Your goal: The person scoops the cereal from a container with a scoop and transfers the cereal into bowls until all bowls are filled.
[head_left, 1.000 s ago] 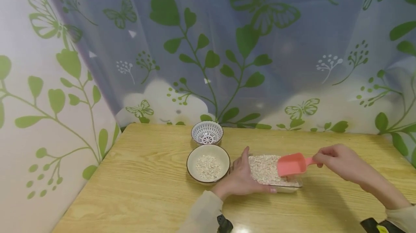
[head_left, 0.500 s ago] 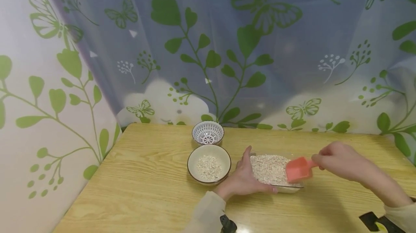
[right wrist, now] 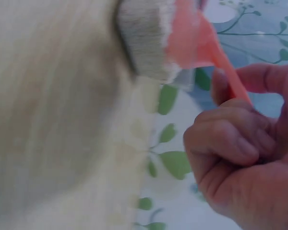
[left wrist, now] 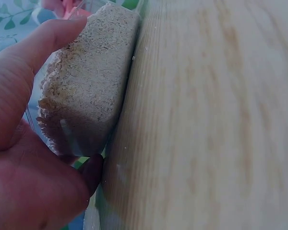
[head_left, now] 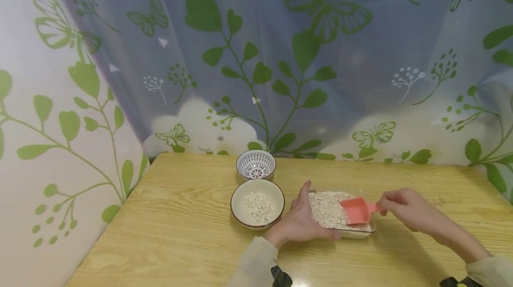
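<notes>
A: Logging from the remote station. I am seeing the left hand (head_left: 298, 224) cupping the near-left corner of the clear container (head_left: 362, 232) of oats (head_left: 326, 209); its grip is grasping the container, thumb along the left wall, fingers along the front edge.

B: I am confirming that on the left wrist view: the thumb (left wrist: 33, 45) is lying against the container wall, the oats (left wrist: 86, 91) are showing through it, and the container is sitting on the table (left wrist: 206, 120).

A: The right hand (head_left: 405, 209) is pinching the handle of the pink scoop (head_left: 354, 211). The grip is closing on the handle; the scoop bowl is resting in the oats at the right end of the container.

B: The right wrist view is blurry, but I am reading curled fingers (right wrist: 230, 139) around the pink handle (right wrist: 230, 79).

A: Left of the container, just beside it, a cream bowl (head_left: 257, 207) is holding some oats. Behind that bowl, farther from the container, a patterned white bowl (head_left: 255, 164) is standing.
</notes>
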A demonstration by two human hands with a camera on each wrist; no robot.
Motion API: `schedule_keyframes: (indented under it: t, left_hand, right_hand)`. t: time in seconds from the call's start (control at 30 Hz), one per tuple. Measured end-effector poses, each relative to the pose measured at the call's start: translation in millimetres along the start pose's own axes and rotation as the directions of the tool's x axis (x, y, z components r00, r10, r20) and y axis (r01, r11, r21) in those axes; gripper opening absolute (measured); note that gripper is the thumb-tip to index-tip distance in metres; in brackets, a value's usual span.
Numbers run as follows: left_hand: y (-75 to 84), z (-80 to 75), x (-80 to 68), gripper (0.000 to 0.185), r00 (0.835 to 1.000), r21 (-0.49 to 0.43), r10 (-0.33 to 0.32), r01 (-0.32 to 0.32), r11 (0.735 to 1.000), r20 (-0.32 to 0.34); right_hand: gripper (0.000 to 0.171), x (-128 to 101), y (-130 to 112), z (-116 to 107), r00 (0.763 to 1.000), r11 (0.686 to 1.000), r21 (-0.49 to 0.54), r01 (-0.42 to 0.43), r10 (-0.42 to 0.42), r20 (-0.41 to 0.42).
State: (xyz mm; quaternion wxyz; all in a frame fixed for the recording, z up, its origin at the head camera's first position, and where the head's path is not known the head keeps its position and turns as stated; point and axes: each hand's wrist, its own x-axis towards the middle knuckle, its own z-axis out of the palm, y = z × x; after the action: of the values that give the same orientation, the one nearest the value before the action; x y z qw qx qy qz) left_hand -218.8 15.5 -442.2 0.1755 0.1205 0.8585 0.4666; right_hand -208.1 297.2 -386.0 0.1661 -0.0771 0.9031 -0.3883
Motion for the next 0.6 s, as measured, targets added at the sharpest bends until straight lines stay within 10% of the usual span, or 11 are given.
schedule_keyframes:
  t: [0.6]
  left_hand:
    - [-1.9,0.7,1.6,0.130,1.000,0.008,0.000,0.000,1.000,-0.010]
  right_hand:
    - [0.033,13,25,14,0.986,0.936,0.348,-0.058,-0.001,0.166]
